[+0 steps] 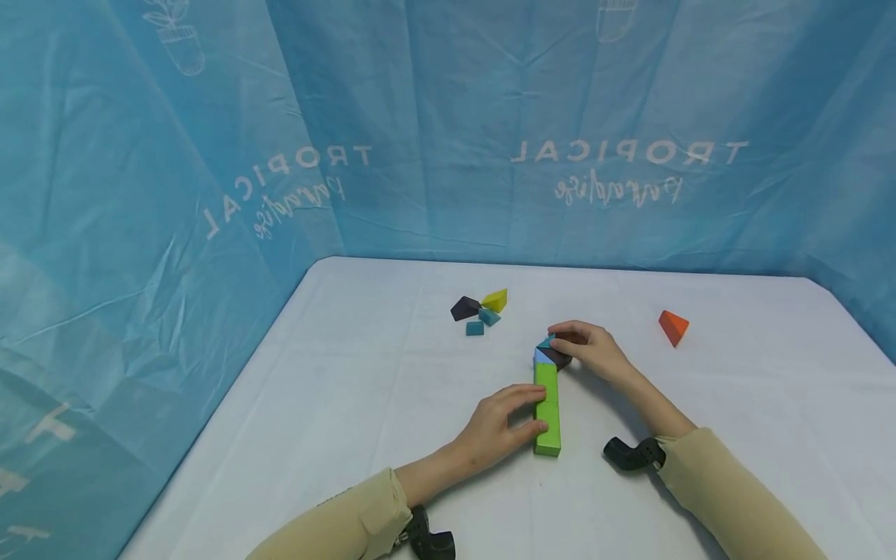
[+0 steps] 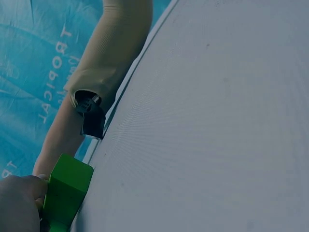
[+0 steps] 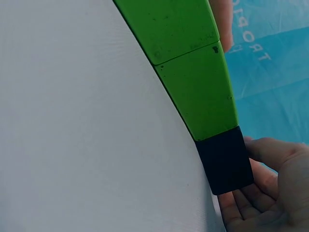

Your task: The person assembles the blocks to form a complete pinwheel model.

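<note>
A row of green blocks (image 1: 547, 412) lies lengthwise on the white table. My left hand (image 1: 493, 432) rests against its left side, thumb and fingertips touching it. At the row's far end sit a light-blue triangular piece (image 1: 542, 356), a dark block (image 1: 558, 358) and a small teal triangular block (image 1: 545, 342). My right hand (image 1: 595, 350) pinches the teal block between thumb and fingers, partly hiding it. In the right wrist view the dark block (image 3: 225, 162) adjoins the green ones, beside my right thumb. The left wrist view shows the green row's near end (image 2: 70, 181).
Loose blocks lie farther back on the left: a dark one (image 1: 465, 308), a yellow one (image 1: 495, 300) and two teal ones (image 1: 474, 329). An orange triangular block (image 1: 673, 327) stands apart at the right. Blue printed curtains (image 1: 455, 210) hang behind the table (image 1: 336, 373).
</note>
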`<state>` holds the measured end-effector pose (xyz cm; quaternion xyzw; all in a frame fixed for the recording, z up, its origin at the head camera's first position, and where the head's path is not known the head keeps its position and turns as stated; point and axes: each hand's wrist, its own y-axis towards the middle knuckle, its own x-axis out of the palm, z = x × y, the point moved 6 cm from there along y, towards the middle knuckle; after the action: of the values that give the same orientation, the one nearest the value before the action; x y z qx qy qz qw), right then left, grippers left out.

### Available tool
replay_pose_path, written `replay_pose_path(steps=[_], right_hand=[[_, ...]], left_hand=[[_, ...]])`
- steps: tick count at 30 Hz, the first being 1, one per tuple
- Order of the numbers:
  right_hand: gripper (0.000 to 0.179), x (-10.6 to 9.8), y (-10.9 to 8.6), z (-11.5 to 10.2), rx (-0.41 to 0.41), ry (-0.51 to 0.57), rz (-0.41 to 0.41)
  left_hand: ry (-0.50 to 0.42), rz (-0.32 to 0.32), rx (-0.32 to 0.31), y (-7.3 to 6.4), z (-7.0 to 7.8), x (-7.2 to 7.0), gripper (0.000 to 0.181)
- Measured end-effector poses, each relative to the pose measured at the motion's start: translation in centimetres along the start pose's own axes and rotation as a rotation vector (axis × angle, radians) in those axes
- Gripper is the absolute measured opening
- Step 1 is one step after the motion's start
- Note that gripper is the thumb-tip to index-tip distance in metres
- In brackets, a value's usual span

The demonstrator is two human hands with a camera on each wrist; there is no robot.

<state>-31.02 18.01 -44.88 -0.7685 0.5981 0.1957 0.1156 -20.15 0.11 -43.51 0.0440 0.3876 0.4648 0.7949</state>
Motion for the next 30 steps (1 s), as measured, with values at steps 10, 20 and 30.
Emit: replay_pose_path(steps=[10, 20, 30], right_hand=[[0.045, -1.1, -0.2, -0.6, 0.016, 0.004, 0.028], [0.049, -12.2, -1.7, -1.2, -0.03, 0.067, 0.315], [0.042, -16.5, -5.7, 4.3, 0.099, -0.233, 0.392]], left_hand=[[0.001, -0.007, -0.009, 0.1, 0.0, 0.2, 0.042], [-0.015, -0.006, -0.019, 0.0, 0.0, 0.3, 0.042], [-0.017, -0.006, -0.023, -0.1, -0.2, 0.1, 0.041]])
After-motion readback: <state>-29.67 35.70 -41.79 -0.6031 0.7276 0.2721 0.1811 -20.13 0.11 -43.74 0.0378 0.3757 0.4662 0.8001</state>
